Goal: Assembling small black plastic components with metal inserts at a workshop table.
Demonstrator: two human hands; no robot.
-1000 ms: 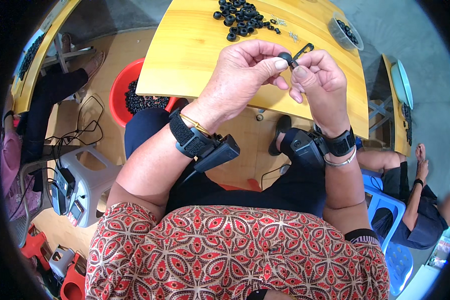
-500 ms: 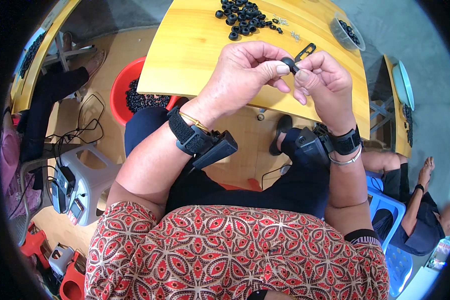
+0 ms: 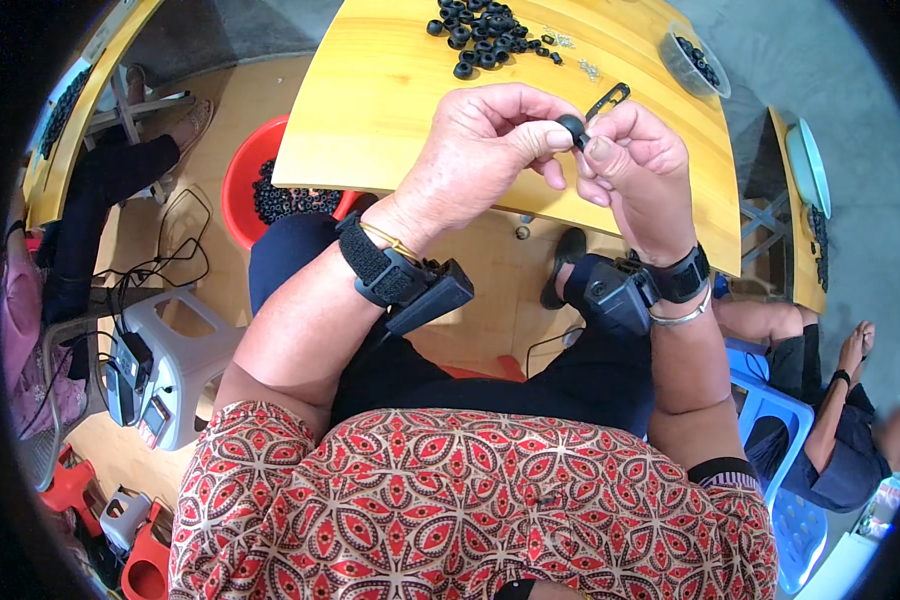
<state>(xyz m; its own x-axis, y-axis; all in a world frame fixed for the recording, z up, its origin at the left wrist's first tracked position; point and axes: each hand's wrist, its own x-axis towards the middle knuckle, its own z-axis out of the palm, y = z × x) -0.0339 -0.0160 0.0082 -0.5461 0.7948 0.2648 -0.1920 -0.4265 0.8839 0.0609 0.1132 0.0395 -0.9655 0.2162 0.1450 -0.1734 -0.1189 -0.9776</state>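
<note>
Over the near part of the yellow wooden table (image 3: 370, 130), my left hand (image 3: 495, 145) pinches a small round black knob-like part (image 3: 572, 125) between thumb and finger. My right hand (image 3: 642, 165) is closed at the part's lower right side, its thumb and forefinger meeting at the dark narrow end. Whether a second small piece sits in that pinch is hidden. Just beyond my right fingers is a slim black slotted piece (image 3: 608, 100). Farther off lies a pile of similar black parts (image 3: 485, 35), beside small pale metal bits (image 3: 590, 70).
A clear plastic bowl (image 3: 695, 65) of black parts stands at the table's right edge. Below the left edge sits a red basin (image 3: 238, 200) holding black rings. A grey stool (image 3: 175, 350) with devices and cables is at left. Other people sit on both sides.
My right hand has shifted slightly left and turned a little at the black part. The left hand keeps its pinch, nearly still.
</note>
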